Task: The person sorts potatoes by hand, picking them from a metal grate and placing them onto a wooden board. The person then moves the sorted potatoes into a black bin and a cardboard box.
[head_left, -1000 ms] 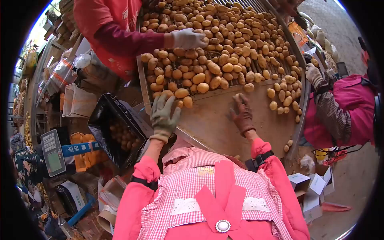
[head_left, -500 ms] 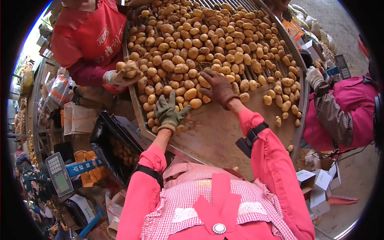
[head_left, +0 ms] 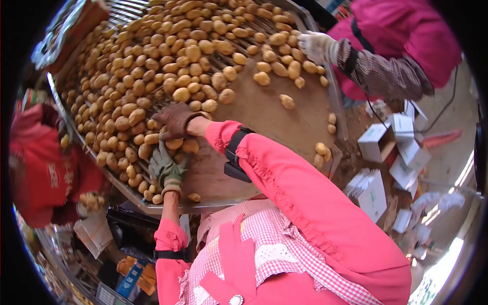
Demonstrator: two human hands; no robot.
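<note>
My left hand point(head_left: 168, 166), in a grey-green glove, lies on potatoes at the near left edge of the sorting table, fingers stretched out. Just above it, my right hand point(head_left: 175, 120) in a brown glove reaches leftward over the heap of potatoes point(head_left: 129, 109). Its fingers look spread against the potatoes, with their tips partly hidden. Below the right hand, a potato point(head_left: 190, 146) sits between the two gloves. A single small potato point(head_left: 194, 196) rests near the table's front rim, right of my left hand.
A co-worker's white-gloved hand point(head_left: 317, 47) touches potatoes at the table's right side. On the left, a person in a red apron point(head_left: 53, 173) has a hand by several potatoes point(head_left: 92, 200). Open white boxes point(head_left: 376, 142) lie on the floor at right. The metal table rim point(head_left: 109, 175) runs along the left.
The view has swung round to the right. My right hand has come across the table, close to my left hand. More bare tabletop shows to the right of my hands.
</note>
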